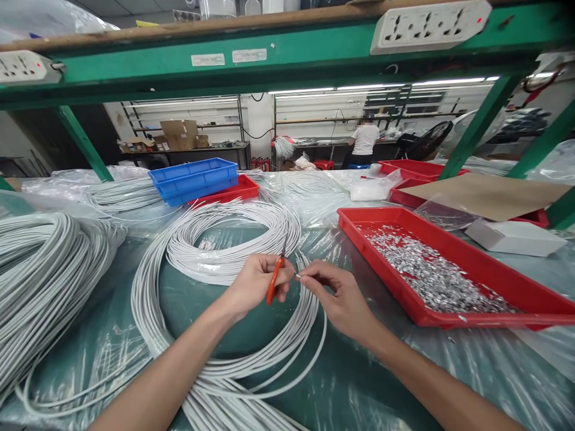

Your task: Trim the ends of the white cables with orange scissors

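My left hand is closed around a small orange-handled tool, whose thin dark metal end points up and away from me. Whether it is pliers or scissors I cannot make out. Close on its right, the thumb and fingertips of my right hand pinch a small end piece at a white cable. The fingers hide most of that piece. Both hands hover over the right side of a loose coil of white cables. Behind them lies a tighter coil of white cable, partly wrapped in clear plastic.
A red tray with many small shiny metal pieces stands at the right. Thick white cable bundles fill the left. Farther back are a blue tray, a white box and a green overhead frame. A person is in the distance.
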A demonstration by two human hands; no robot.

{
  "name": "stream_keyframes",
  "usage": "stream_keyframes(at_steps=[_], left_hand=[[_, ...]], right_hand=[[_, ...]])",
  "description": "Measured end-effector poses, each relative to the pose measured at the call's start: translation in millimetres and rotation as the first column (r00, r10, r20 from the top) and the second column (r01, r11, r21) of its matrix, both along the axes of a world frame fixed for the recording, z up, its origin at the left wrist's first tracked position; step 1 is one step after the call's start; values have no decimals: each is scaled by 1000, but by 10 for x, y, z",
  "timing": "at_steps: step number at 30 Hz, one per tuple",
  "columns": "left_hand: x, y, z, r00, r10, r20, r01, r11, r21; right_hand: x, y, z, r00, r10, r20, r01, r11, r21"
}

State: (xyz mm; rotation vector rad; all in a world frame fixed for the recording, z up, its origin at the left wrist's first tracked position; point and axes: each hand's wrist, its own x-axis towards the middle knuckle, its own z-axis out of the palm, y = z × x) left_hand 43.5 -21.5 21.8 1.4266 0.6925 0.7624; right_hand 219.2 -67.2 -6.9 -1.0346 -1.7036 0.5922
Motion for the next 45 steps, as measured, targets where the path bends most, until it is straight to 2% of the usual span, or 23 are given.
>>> stream_keyframes(at_steps=[9, 12, 17, 21, 24, 28, 36, 45], left_hand=[[-12, 13, -53, 986, -66, 151, 103, 964, -247], [-8, 12, -50, 985, -61, 162, 102, 960, -260], [-3, 33, -63, 999, -15, 47, 23, 984, -179], [7, 28, -85, 1000, 5, 9, -3, 990, -141], [11, 12, -85, 1000, 10, 4, -10, 991, -135], [16, 7, -70, 1000, 12, -1, -12, 989, -148], [14, 10, -52, 1000, 5, 23, -2, 990, -139], [-5, 9, -63, 1000, -14, 22, 16, 992, -125]], right_hand=[[-1, 26, 47, 992, 69, -107, -79, 993, -88], [7, 27, 48, 993, 78, -88, -86, 993, -83], [19, 23, -2, 998, -37, 60, 32, 996, 79], [32, 21, -4, 974, -53, 220, -10, 962, 274], [31, 14, 24, 972, -62, 225, -18, 942, 335], [23, -7, 39, 979, -71, 194, 17, 964, 267], [23, 18, -34, 992, -100, 75, 93, 991, 97], [20, -12, 5, 991, -65, 114, 55, 994, 97]])
